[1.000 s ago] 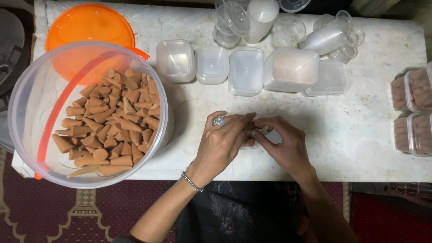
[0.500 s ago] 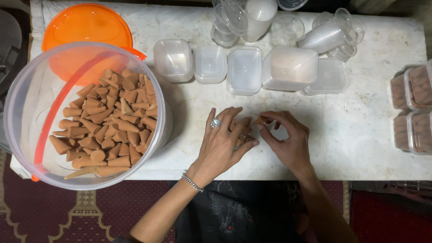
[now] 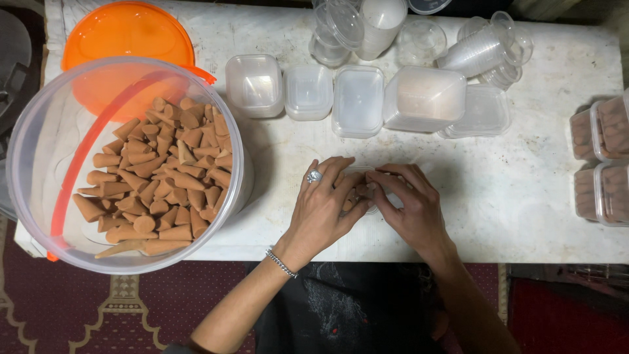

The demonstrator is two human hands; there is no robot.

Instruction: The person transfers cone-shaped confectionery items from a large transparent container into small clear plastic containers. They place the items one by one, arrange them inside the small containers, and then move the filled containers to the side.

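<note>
Brown cones (image 3: 354, 195), a small cluster of them, sit between the two hands on the white table (image 3: 524, 196), just to the right of the big clear bucket (image 3: 39, 151). They appear to lie in a small clear container whose rim barely shows under the fingers; most of it is hidden. The left hand (image 3: 324, 206), with a ring on one finger and a chain bracelet at the wrist, lies palm down with its fingers curled loosely over the near side of the cluster. The right hand (image 3: 409, 203) mirrors it from the far side of the bucket, fingertips bent in and touching the cones or the rim around them. Neither hand is closed into a fist; both are half curled, pressing rather than gripping, and whether either one pinches a single cone I cannot tell.

Going by the hands, the step looks like settling a batch of cones into the small container. The next move would call for a lid or for more cones, so one hand must lift away without spilling the batch.

Inside the bucket lies a heap of the same cones, with an orange handle across it. Beyond the bucket an orange lid (image 3: 128, 29) rests on the table. Right of the bucket and farther back stand empty clear tubs (image 3: 357, 98) and stacked cups (image 3: 481, 49). Well right of the bucket, at the table's edge, are filled tubs (image 3: 599, 157).
</note>
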